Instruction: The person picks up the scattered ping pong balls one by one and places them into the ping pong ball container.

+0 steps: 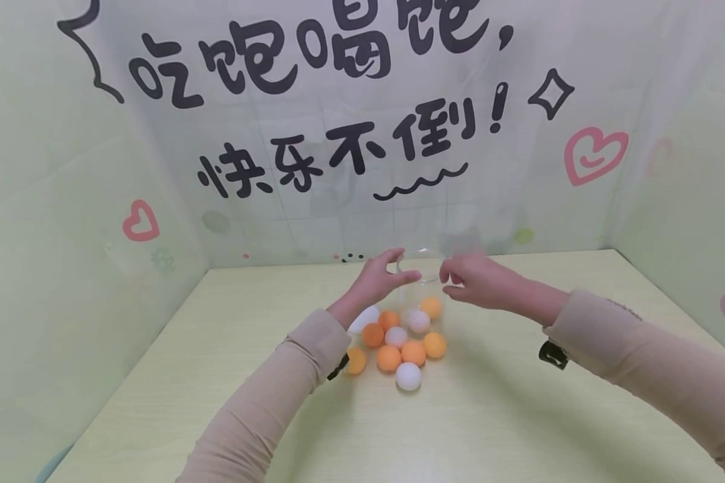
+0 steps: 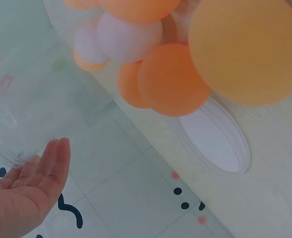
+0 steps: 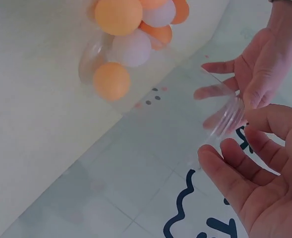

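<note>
A clear jar [image 1: 421, 288] stands upright on the table, with an orange ball [image 3: 112, 81] and a white ball [image 1: 419, 321] showing through its wall. My left hand [image 1: 377, 275] holds the jar near the rim, thumb at the front and fingers at the far side. In the left wrist view its fingers [image 2: 54, 166] lie fairly straight along the clear wall. On the other side of the rim is my right hand [image 1: 480, 280], fingers loosely bent with nothing between them. Its fingertips [image 3: 208, 154] are right at the rim in the right wrist view.
Several orange and white balls lie in front of the jar, among them a white ball [image 1: 408, 376] nearest me. A round white lid [image 2: 215, 141] rests left of the jar, partly behind my left forearm. A printed curtain [image 1: 338, 221] hangs behind the table [image 1: 248, 322].
</note>
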The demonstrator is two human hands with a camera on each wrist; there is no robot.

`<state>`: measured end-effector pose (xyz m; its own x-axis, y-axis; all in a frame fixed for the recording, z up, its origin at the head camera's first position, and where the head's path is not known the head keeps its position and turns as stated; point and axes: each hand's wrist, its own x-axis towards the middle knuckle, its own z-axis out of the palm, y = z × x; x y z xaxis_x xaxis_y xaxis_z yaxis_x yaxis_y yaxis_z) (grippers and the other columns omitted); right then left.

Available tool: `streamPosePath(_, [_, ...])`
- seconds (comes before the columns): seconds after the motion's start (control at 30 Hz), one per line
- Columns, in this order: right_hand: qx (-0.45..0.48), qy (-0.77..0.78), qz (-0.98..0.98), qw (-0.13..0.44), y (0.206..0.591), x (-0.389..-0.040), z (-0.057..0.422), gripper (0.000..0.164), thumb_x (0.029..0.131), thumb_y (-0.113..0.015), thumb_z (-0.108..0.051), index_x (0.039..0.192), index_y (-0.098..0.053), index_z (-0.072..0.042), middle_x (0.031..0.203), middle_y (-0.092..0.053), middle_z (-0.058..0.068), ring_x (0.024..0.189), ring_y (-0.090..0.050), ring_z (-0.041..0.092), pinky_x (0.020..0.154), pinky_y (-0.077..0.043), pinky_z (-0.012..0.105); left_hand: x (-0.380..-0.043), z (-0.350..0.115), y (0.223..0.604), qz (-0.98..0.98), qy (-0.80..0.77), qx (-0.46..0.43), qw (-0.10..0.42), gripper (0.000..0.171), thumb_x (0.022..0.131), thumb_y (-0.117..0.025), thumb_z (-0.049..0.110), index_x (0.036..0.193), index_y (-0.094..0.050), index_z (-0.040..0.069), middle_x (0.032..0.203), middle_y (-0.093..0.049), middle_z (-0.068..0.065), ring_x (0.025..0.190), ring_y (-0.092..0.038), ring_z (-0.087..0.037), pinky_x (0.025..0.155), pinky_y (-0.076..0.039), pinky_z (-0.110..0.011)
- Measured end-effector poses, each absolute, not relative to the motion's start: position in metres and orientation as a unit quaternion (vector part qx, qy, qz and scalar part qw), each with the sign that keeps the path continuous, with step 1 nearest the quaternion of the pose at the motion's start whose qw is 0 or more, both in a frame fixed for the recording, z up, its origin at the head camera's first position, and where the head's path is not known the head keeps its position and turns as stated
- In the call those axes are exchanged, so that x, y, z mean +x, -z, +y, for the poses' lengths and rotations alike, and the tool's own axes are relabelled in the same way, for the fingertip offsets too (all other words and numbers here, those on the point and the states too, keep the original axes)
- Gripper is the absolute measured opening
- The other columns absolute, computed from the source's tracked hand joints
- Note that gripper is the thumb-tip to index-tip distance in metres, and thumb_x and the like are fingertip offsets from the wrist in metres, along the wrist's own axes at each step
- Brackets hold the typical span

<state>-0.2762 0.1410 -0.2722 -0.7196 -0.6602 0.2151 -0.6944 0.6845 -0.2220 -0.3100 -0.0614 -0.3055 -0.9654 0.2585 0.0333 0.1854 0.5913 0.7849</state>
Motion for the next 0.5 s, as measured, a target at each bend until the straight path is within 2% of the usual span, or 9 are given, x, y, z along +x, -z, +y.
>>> streamPosePath(0.1, [0.374,-0.144,-0.916,0.021,0.284,-0.270,0.141,0.009,0.082,-0.064,-0.008,0.090,-0.064,-0.004,0.081,-0.061,0.003,0.073,-0.054,0.017,0.069,-0.049,0.032,-0.310,-0.062,0.305,0.892,-0.432,0.128,0.038,0.074,0.081,-0.066,0.043,0.141,-0.035,0.013,0.143,-0.039,-0.005,0.134,-0.028,-0.026,0.106,-0.030,-0.043])
streamPosePath(0.33, [0.409,-0.136,-0.902,-0.014,0.321,-0.259,0.135,0.021,0.080,-0.066,-0.005,0.101,-0.064,-0.001,0.096,-0.064,0.010,0.085,-0.060,0.023,0.076,-0.051,0.034,-0.309,-0.062,0.305,0.891,-0.433,0.129,0.041,0.072,0.082,-0.065,0.042,0.141,-0.035,0.013,0.143,-0.039,-0.005,0.135,-0.027,-0.026,0.106,-0.029,-0.045])
streamPosePath(0.5, [0.413,-0.116,-0.903,-0.024,0.342,-0.254,0.130,0.026,0.078,-0.069,-0.005,0.104,-0.064,-0.003,0.099,-0.060,0.009,0.082,-0.057,0.020,0.074,-0.051,0.033,-0.309,-0.062,0.305,0.891,-0.433,0.131,0.042,0.071,0.083,-0.065,0.040,0.141,-0.035,0.013,0.144,-0.038,-0.005,0.134,-0.028,-0.025,0.106,-0.029,-0.045])
